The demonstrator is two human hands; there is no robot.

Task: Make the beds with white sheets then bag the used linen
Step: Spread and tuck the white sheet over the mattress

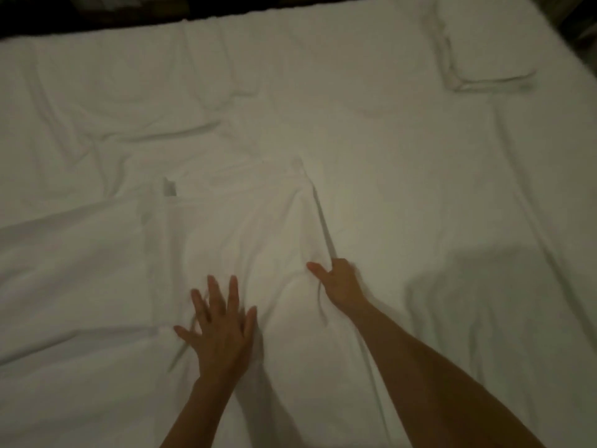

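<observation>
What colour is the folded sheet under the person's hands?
White, plain, no pattern: the folded cloth sheet, in the head view.

Bedroom: wide bed (387, 189) under white sheet (226, 227), pillow (491, 43) at far corner, dim light.

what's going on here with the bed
A person is making a bed with white linen. The left hand lies flat, fingers spread, on a folded white sheet in the middle of the bed, while the right hand grips that sheet's edge. The sheet is only partly spread and the bedding beneath is wrinkled. A white pillow lies at the far right corner.
</observation>
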